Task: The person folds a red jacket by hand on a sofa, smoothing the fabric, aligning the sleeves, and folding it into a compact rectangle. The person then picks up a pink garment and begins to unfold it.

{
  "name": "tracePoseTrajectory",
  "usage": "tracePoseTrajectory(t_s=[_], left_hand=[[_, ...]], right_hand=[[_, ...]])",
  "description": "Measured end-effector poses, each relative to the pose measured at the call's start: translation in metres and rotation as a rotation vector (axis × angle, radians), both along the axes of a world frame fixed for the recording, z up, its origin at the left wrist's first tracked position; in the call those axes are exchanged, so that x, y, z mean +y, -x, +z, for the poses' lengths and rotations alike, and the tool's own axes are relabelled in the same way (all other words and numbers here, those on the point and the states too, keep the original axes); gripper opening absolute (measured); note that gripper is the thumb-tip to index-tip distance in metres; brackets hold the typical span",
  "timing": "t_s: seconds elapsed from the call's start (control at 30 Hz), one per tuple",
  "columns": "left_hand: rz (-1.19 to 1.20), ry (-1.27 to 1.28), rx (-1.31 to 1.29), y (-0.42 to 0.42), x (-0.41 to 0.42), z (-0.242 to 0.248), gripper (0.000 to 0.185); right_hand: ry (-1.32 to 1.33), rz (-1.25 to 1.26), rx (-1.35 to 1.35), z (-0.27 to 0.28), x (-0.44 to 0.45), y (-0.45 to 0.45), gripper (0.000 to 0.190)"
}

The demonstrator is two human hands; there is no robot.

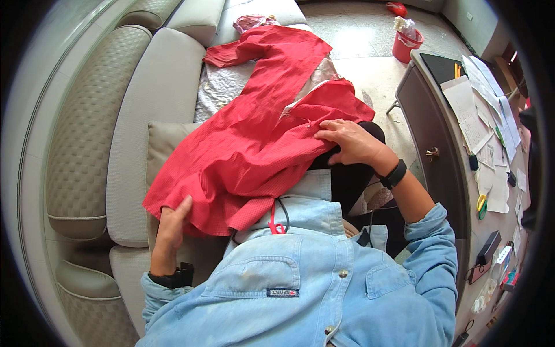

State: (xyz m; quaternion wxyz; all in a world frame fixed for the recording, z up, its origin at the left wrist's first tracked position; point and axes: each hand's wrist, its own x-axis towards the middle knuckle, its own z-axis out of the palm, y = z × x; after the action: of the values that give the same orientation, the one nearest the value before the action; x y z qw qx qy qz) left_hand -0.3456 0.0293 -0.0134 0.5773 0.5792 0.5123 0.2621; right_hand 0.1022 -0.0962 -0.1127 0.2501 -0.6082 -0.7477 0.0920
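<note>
A red cloth garment with a sleeve lies spread over the sofa seat and across my lap. My left hand has its thumb on top of the garment's near left edge, the fingers hidden under the cloth, so the edge is pinched there. My right hand rests at the garment's right side, fingertips on the red fabric, thumb apart; whether it grips a fold is not clear. A pale lining or second cloth shows at the garment's open edge. A pink bundle sits past its far end.
The grey sofa's backrest cushions run along the left, with a beige pillow under the garment. At right stands a desk with papers, yellow-green scissors and small devices. A red bin stands on the floor beyond.
</note>
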Motion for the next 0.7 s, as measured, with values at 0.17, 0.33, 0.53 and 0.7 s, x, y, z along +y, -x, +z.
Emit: tracePoseTrajectory(t_s=[0.17, 0.33, 0.53, 0.7], left_hand=[[0.034, 0.334, -0.695, 0.009, 0.011, 0.027, 0.052], [-0.035, 0.306, -0.815, -0.014, -0.004, 0.021, 0.073], [-0.177, 0.417, -0.407, -0.031, -0.039, -0.038, 0.066], [-0.240, 0.411, -0.385, -0.040, -0.043, -0.007, 0.052]], right_hand=[[-0.206, -0.224, 0.110, 0.004, 0.030, -0.032, 0.011], [-0.166, -0.400, 0.134, 0.018, 0.034, -0.042, 0.016], [-0.091, -0.311, 0.127, -0.010, 0.037, -0.027, 0.017], [-0.026, -0.324, 0.049, 0.002, 0.032, -0.040, 0.021]])
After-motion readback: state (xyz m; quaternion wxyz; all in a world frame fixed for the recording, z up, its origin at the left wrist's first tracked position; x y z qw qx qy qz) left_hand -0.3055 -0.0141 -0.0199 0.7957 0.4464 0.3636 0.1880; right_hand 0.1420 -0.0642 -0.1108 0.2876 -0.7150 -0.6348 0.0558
